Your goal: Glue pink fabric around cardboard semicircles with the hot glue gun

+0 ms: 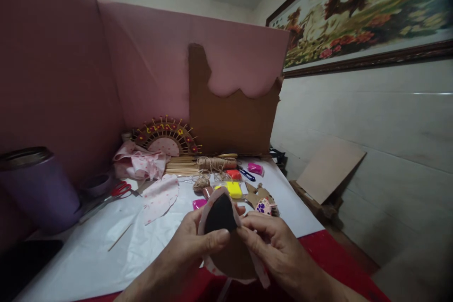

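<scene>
Close in front of me, a cardboard piece edged with pink fabric (235,259) is held up between both hands; its upper part is black, its lower part brown. My left hand (198,240) grips its left side, the thumb lying across the front. On the right edge, my right hand (271,240) pinches the fabric border between thumb and forefinger. A strip of the fabric hangs loose at the lower right. The fingers behind the piece are mostly hidden.
Beyond the hands lie a yellow packet (234,189), a twine roll (216,163), red-handled scissors (121,189), a cut fabric piece (161,198) and a thin stick (119,237). A decorated half-round fan (168,127) leans at the back. A purple container (40,193) stands left.
</scene>
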